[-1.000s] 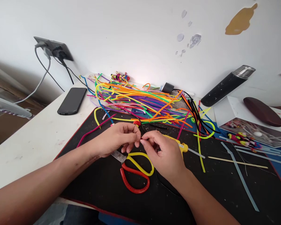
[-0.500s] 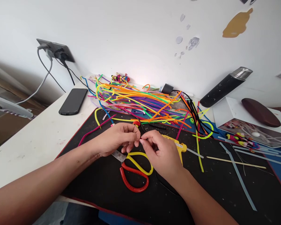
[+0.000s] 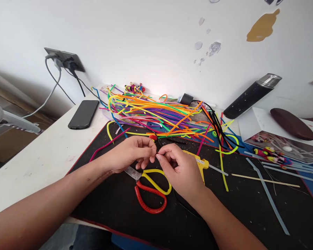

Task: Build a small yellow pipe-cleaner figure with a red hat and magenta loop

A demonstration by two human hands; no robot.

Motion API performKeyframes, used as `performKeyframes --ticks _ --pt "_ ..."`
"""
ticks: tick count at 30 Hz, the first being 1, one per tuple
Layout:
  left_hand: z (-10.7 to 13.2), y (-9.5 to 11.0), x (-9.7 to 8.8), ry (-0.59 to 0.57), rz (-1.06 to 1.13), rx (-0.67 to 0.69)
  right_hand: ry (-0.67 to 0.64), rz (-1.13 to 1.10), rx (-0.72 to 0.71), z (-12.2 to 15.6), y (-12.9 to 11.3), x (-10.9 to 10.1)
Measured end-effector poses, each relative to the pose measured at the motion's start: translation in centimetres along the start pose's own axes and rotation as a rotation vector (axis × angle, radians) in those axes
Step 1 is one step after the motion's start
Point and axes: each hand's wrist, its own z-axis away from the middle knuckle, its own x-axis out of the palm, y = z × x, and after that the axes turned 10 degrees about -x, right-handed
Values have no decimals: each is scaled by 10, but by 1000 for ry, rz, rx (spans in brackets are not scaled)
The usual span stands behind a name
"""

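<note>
My left hand (image 3: pixel 131 153) and my right hand (image 3: pixel 181 168) meet fingertip to fingertip over a black mat (image 3: pixel 114 205). Between the pinched fingers sits a small pipe-cleaner piece with a red bit (image 3: pixel 153 138) and a thin black strand; most of it is hidden by my fingers. Under my hands lie scissors (image 3: pixel 150 191) with one yellow and one red handle. A yellow glue gun (image 3: pixel 199 162) lies partly behind my right hand. A heap of coloured pipe cleaners (image 3: pixel 159 113) is spread just beyond my hands.
A black phone (image 3: pixel 83 114) lies on the white table at the left, near plugged-in cables (image 3: pixel 65 62). At the right are a black flask (image 3: pixel 251 95), a white box (image 3: pixel 279 139) with a dark case on it, clear glue sticks (image 3: pixel 267 194), and a small pipe-cleaner figure (image 3: pixel 270 154).
My hands stay pinched together in the same place. The view has shifted slightly to the left.
</note>
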Motion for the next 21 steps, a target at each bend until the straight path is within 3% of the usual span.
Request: performKeyframes --ticks 7,13,21 --pt "1 -1 0 -16 16 -5 -8 60 -56 -1 0 -1" --pt "0 -1 -3 15 -51 45 -39 -52 86 -2 0 -1" --pt "-1 -2 -6 48 -78 103 -23 -459 314 -5 -4 -2"
